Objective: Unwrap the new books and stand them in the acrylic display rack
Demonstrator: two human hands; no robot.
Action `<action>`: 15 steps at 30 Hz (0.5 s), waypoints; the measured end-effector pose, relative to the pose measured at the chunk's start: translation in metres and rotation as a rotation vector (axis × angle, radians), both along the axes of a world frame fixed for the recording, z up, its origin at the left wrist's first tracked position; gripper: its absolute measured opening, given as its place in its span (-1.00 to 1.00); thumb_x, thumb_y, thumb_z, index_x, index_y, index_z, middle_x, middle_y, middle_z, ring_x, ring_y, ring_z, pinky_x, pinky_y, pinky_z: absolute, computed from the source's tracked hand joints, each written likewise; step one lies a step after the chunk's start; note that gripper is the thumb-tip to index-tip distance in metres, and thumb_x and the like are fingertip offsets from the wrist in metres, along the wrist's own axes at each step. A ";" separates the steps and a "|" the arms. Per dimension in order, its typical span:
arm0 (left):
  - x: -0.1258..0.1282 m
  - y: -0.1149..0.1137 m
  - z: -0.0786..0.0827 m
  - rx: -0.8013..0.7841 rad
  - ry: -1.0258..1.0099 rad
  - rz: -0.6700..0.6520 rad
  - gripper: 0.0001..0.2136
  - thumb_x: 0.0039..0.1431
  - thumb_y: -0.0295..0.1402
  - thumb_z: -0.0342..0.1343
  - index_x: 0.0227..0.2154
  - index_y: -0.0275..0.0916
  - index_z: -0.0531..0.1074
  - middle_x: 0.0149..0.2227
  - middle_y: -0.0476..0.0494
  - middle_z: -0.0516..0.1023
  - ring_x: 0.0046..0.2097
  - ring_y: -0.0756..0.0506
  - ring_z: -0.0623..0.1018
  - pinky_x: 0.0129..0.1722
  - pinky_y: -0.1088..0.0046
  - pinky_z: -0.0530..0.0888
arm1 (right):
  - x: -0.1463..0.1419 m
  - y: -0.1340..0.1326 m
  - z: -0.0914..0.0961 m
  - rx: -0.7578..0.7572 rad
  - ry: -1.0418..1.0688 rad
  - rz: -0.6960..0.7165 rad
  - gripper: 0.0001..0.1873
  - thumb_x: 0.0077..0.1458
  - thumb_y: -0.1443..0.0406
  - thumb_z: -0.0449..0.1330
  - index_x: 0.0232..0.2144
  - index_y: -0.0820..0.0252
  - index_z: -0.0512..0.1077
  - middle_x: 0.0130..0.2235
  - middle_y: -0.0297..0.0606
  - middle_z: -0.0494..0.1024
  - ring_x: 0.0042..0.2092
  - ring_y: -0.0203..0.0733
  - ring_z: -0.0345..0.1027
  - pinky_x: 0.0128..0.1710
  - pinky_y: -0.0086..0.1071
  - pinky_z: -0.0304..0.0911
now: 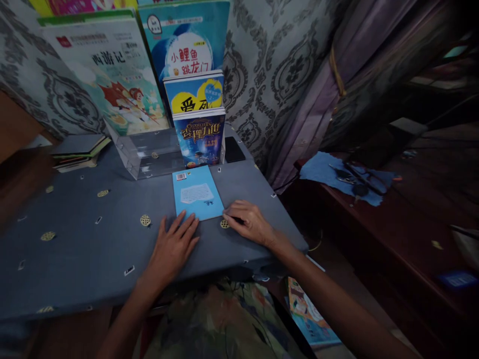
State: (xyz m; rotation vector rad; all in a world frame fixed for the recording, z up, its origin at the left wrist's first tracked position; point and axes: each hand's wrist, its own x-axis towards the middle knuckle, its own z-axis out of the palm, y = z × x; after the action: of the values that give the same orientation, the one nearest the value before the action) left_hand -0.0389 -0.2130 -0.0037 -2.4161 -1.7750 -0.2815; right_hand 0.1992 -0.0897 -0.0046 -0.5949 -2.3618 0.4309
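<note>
A light blue book (197,193) lies flat on the cloth-covered table, with a barcode and a white text panel on its upward side. My left hand (172,245) rests palm down with its fingers spread, the tips touching the book's near left edge. At the near right corner, my right hand (250,221) has its fingers curled and pinched on the book's corner. Just beyond the book, a clear acrylic stand (157,164) holds several upright books, among them a dark blue one (202,138) in front and a taller white one (112,75).
A dark phone-like object (234,149) lies right of the stand. A small pile of books (80,149) sits at the back left. Beyond the table's right edge, a dark red surface (404,224) bears a blue cloth (322,169) with glasses. Another book (310,314) lies lower down at right.
</note>
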 end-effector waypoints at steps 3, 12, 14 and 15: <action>-0.006 -0.006 -0.003 0.007 -0.037 0.021 -0.60 0.44 -0.26 -0.14 0.26 -0.14 0.31 0.30 -0.18 0.36 0.36 -0.30 0.28 0.32 -0.24 0.13 | 0.000 0.000 0.001 0.013 -0.019 -0.013 -0.67 0.36 0.29 0.05 -0.42 0.18 0.51 -0.43 -0.25 0.57 -0.34 -0.18 0.40 -0.24 -0.27 0.29; -0.003 -0.016 -0.004 0.066 -0.099 0.091 -0.59 0.45 -0.27 -0.19 0.23 -0.22 0.35 0.24 -0.29 0.43 0.27 -0.26 0.41 0.31 -0.12 0.20 | -0.009 -0.014 0.003 0.174 -0.022 0.008 -0.78 0.32 0.34 0.10 -0.31 0.21 0.54 -0.23 -0.14 0.64 -0.11 -0.05 0.43 -0.06 -0.12 0.31; -0.004 -0.019 -0.005 0.078 -0.101 0.099 -0.58 0.45 -0.27 -0.20 0.23 -0.24 0.34 0.24 -0.31 0.44 0.27 -0.24 0.42 0.31 -0.07 0.22 | -0.016 -0.021 0.002 0.184 -0.041 0.018 -0.78 0.33 0.35 0.09 -0.25 0.22 0.55 -0.18 -0.13 0.65 -0.10 -0.05 0.43 -0.07 -0.13 0.33; -0.003 -0.020 -0.005 0.085 -0.097 0.101 -0.58 0.45 -0.27 -0.21 0.24 -0.25 0.34 0.24 -0.31 0.43 0.26 -0.24 0.42 0.30 -0.04 0.24 | -0.021 -0.025 0.002 0.180 -0.052 0.036 -0.78 0.34 0.35 0.09 -0.23 0.21 0.55 -0.16 -0.13 0.65 -0.09 -0.05 0.43 -0.07 -0.13 0.35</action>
State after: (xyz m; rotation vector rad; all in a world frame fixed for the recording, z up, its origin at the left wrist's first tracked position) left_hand -0.0424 -0.2332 -0.0090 -2.2833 -1.8773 -0.4600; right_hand 0.1780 -0.1143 -0.0028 -0.4856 -2.4312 0.2171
